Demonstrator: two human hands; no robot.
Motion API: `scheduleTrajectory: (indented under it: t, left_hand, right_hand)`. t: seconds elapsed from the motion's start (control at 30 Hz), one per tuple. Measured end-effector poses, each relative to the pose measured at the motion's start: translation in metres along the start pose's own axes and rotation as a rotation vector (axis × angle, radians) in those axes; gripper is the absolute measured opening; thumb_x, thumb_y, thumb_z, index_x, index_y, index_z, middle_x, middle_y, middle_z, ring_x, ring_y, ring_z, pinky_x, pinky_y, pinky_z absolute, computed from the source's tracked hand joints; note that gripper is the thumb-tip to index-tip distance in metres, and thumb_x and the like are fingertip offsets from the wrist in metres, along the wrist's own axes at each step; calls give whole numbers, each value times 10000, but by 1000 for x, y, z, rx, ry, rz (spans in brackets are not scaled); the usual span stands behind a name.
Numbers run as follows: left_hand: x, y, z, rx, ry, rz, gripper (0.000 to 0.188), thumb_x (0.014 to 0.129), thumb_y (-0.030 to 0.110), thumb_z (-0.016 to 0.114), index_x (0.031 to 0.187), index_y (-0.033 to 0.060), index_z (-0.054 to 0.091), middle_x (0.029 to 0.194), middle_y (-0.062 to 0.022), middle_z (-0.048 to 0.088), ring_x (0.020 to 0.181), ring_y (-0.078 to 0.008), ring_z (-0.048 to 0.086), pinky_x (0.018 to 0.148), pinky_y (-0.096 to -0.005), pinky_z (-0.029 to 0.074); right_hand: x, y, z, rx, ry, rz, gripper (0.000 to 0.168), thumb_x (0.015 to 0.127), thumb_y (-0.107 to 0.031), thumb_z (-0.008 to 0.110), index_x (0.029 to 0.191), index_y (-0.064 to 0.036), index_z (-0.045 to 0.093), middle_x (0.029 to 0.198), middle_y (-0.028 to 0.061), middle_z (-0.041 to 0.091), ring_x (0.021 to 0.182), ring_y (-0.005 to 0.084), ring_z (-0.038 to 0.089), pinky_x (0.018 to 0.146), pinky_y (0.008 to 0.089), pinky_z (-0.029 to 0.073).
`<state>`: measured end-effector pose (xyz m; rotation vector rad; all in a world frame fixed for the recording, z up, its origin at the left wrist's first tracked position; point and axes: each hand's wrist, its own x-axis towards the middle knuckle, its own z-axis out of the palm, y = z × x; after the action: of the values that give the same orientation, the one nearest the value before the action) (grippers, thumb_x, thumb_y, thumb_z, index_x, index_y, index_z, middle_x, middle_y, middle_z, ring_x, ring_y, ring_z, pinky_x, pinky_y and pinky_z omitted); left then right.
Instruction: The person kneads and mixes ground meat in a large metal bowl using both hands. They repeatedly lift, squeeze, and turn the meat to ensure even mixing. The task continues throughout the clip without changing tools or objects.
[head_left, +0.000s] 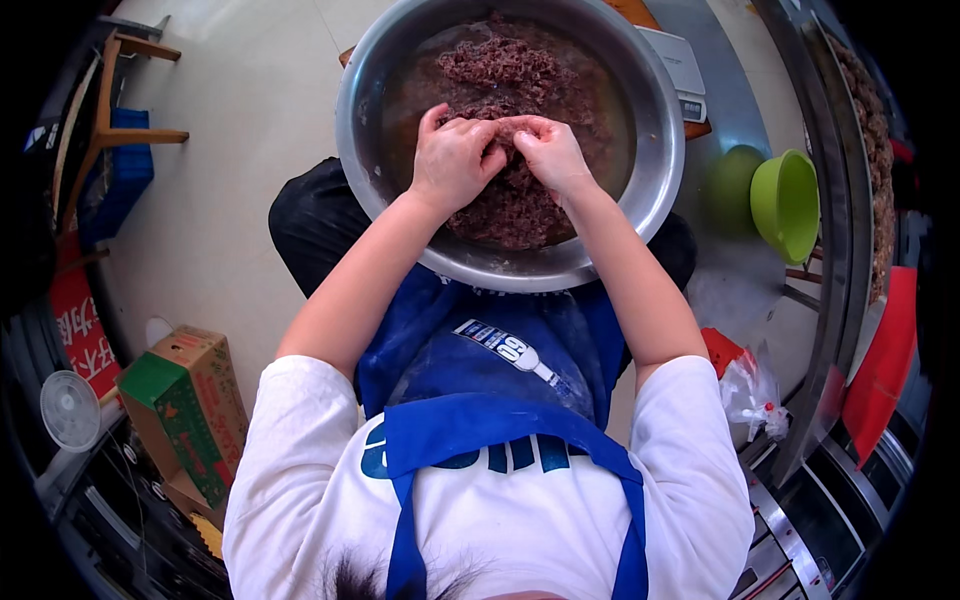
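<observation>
A large steel basin (660, 172) stands before me, holding clumps of a wet reddish-brown, shredded or stringy material (514, 67) in cloudy liquid. Over its middle, my left hand (457, 157) and my right hand (551, 154) nearly meet. Between them, the fingertips of both hands pinch a small piece of the reddish material (506, 131). The thumb and fingers of each hand are bent inward around it. More of the material lies under and below my hands in the basin. Both hands look wet.
A digital kitchen scale (675, 67) sits right of the basin. Further right are a green plastic bowl (784, 206) and a metal-edged counter with a tray of brown pieces (870, 150). A cardboard box (195, 405), a small fan (70, 411), a wooden stool (112, 136) and a blue crate (120, 180) stand left.
</observation>
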<state>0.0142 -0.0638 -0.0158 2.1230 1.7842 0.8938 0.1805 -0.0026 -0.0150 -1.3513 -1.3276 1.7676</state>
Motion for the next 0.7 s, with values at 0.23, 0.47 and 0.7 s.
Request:
scheduleTrajectory:
  t: [0.23, 0.47, 0.7]
  left_hand:
    - [3, -3, 7, -87, 84, 19, 183, 867, 239, 693, 974, 102, 752, 896, -78, 754, 922, -267, 720, 994, -458, 462]
    - [2, -4, -1, -44, 93, 94, 173, 804, 201, 731, 930, 89, 765, 834, -68, 727, 834, -246, 695, 955, -406, 475]
    - [1, 4, -4, -40, 28, 121, 259, 750, 281, 776, 962, 132, 765, 838, -28, 715, 833, -217, 701, 938, -402, 464]
  right_hand:
    - [-1, -8, -14, -270, -164, -81, 410, 995, -93, 524, 1366, 47, 630, 1263, 143, 703, 1141, 162, 652, 1013, 307, 499]
    - [4, 1, -15, -343, -137, -99, 326, 977, -190, 608, 1196, 7, 748, 995, 141, 774, 937, 152, 710, 877, 327, 554]
    - [-1, 6, -10, -436, 8, -168, 281, 833, -168, 712, 1056, -15, 787, 839, 144, 772, 738, 187, 733, 725, 337, 579]
